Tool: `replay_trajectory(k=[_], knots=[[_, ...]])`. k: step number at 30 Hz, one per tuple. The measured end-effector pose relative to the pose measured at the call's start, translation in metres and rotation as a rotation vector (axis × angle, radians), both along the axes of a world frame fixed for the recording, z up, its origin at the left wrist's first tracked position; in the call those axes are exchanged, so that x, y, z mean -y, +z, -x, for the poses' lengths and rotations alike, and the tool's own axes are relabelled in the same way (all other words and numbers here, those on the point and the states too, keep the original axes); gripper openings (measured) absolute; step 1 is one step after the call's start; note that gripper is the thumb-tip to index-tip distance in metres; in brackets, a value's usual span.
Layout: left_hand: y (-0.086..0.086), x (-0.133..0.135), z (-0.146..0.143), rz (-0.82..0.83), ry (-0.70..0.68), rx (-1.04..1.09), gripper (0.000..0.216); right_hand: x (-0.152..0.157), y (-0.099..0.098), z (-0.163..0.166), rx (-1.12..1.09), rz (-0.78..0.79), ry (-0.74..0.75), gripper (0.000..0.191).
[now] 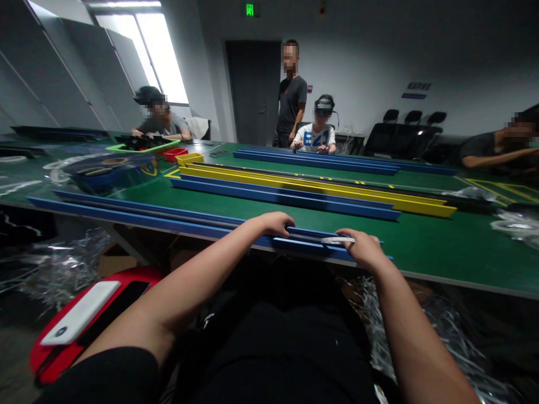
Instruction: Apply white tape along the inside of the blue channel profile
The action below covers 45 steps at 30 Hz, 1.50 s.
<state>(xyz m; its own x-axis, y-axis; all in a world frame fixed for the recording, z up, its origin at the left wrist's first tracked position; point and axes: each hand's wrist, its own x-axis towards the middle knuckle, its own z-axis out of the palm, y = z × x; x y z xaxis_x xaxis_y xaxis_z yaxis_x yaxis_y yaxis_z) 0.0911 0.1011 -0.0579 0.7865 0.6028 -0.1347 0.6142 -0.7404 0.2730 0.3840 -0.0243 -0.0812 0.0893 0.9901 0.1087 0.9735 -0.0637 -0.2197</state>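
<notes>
A long blue channel (pixel 138 217) lies along the near edge of the table, its open side up. My left hand (pixel 275 223) rests at it right of the middle, fingers curled over its walls; the fingertips are partly hidden. Near the channel's right end, my right hand (pixel 365 248) is closed on a thin white roll (pixel 337 240), seen almost edge-on, that looks like tape. The roll is held at the channel, above its groove. A pale strip (pixel 290 240) runs along the near wall between my hands.
Beyond lie another blue channel (pixel 286 196), yellow channels (pixel 320 188) and further blue ones (pixel 315 160) on the green table (pixel 438 241). Red (pixel 174 154) and yellow bins (pixel 189 159) stand at left. A red stool (pixel 138 275) bears a white power bank (pixel 82 314). Several people are around the table.
</notes>
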Motion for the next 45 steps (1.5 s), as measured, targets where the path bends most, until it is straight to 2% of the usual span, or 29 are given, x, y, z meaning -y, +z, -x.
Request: replay_trajectory(k=[6, 18, 24, 30, 37, 45], knots=[[-0.004, 0.007, -0.026, -0.072, -0.037, 0.017, 0.045, 0.0, 0.001, 0.001, -0.017, 0.005, 0.0, 0.035], [-0.011, 0.009, -0.062, -0.067, -0.096, 0.017, 0.046, 0.003, 0.004, 0.004, 0.005, -0.006, 0.005, 0.036], [-0.014, 0.007, -0.054, -0.021, -0.091, 0.082, 0.045, 0.005, 0.004, 0.001, -0.026, -0.027, 0.025, 0.038], [-0.014, 0.009, -0.051, -0.056, -0.096, 0.116, 0.041, 0.009, 0.006, 0.0, -0.083, -0.044, 0.047, 0.039], [-0.013, 0.013, -0.062, -0.151, -0.105, 0.065, 0.031, 0.008, 0.004, 0.002, -0.048, -0.064, 0.04, 0.038], [-0.022, 0.004, -0.048, -0.139, -0.136, 0.165, 0.026, 0.009, 0.0, 0.007, 0.003, -0.097, 0.018, 0.045]])
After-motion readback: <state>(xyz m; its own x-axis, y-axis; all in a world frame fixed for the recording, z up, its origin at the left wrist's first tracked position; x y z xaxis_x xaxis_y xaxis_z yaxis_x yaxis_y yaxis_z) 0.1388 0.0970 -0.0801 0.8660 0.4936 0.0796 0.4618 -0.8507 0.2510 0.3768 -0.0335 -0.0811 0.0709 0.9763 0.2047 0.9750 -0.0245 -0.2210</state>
